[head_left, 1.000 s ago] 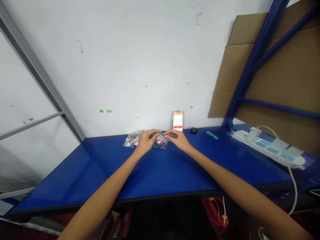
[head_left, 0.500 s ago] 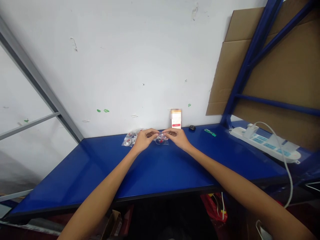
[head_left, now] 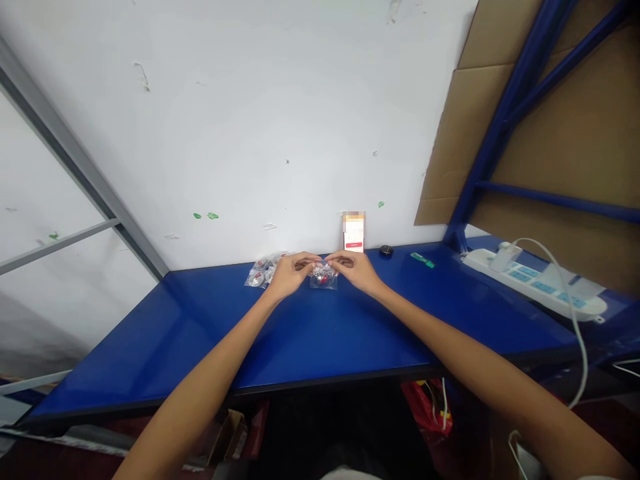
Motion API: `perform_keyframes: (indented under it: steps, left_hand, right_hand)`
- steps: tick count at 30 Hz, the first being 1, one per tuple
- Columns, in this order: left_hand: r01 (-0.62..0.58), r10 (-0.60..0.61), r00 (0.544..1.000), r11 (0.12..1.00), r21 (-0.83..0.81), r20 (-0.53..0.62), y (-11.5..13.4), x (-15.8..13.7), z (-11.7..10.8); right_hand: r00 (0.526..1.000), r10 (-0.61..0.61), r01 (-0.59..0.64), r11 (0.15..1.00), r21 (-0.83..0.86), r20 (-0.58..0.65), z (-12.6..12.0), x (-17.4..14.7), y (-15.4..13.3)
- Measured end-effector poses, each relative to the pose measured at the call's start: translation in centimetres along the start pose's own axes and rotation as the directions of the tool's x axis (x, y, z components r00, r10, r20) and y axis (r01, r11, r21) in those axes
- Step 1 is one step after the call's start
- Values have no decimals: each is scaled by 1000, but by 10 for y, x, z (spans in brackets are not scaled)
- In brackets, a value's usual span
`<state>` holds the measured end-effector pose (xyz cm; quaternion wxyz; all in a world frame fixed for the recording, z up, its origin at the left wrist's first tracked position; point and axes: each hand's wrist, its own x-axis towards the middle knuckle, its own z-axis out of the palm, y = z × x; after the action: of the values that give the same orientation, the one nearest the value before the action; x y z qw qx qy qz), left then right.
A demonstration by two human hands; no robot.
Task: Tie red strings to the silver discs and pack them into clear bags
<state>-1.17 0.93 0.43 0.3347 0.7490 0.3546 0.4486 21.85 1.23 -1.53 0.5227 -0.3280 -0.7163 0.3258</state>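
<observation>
A small clear plastic bag (head_left: 324, 278) with a dark round item and a red mark inside hangs between my hands at the back of the blue table. On its left top edge, the fingers of my left hand (head_left: 294, 273) are pinched closed. My right hand (head_left: 354, 269) pinches the opposite top edge, thumb and fingers together. Beside my left hand lies a pile of similar clear bags (head_left: 257, 275) with silvery contents and red marks, partly hidden by that hand. What exactly the bags contain is too small to tell.
A lit phone (head_left: 354, 232) leans on the white wall behind my right hand. Right of it lie a small black round object (head_left: 385, 251) and a green item (head_left: 423, 260). A white power strip (head_left: 535, 283) with a plugged cable sits at the table's right end, near the blue frame (head_left: 487, 160).
The view has tilted slightly downward. Both hands stay at the bag's top edge, their fingertips shifted slightly, and more of the bag shows below them.
</observation>
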Motion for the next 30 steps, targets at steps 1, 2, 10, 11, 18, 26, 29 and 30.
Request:
perform_keyframes:
  steps: [1, 2, 10, 11, 18, 26, 29, 30]
  left_hand:
    - [6, -6, 1000, 1000, 1, 6, -1, 0, 0]
    - [8, -9, 1000, 1000, 5, 8, -2, 1, -1]
    - [0, 0, 1000, 1000, 21, 5, 1, 0, -1]
    - [-6, 5, 1000, 999, 41, 6, 2, 0, -1]
    - [-80, 75, 997, 970, 229, 32, 6, -1, -3]
    - [-119, 103, 992, 943, 312, 66, 1, -3, -5]
    - [-115, 89, 990, 963, 245, 113, 0, -4, -5]
    - [-108, 83, 989, 968, 224, 118, -1, -4, -5]
  right_hand:
    - [1000, 5, -5, 1000, 5, -6, 0, 0, 0]
    - [1000, 10, -10, 1000, 14, -3, 0, 0, -1]
    - [994, 53, -54, 999, 4, 98, -2, 3, 0]
    - [993, 58, -59, 998, 5, 99, -2, 2, 0]
    - [995, 32, -29, 999, -29, 90, 0, 0, 0]
    - [965, 108, -112, 994, 6, 240, -1, -2, 5]
    - [971, 108, -113, 994, 10, 213, 0, -2, 6]
    - [973, 108, -113, 993, 16, 203, 1, -2, 6]
